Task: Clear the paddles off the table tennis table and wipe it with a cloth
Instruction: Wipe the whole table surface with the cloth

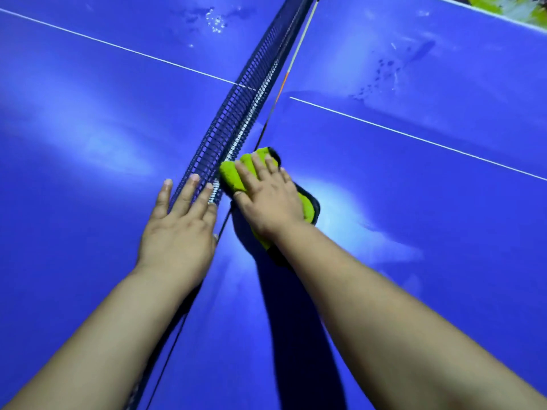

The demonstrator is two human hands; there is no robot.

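My right hand (268, 199) lies flat with fingers spread, no closed grip, pressing the lime-green microfibre cloth (233, 176) onto the blue tabletop (414, 202) just beside the net (236, 113); my left hand (180, 229), open too, steadies the net; the cloth's long axis runs from eleven to five o'clock; no paddles in view.

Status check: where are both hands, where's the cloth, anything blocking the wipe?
Right hand flat on green cloth, right of net. Left hand open, resting on net. No paddles in view. Wet spots ahead on table.
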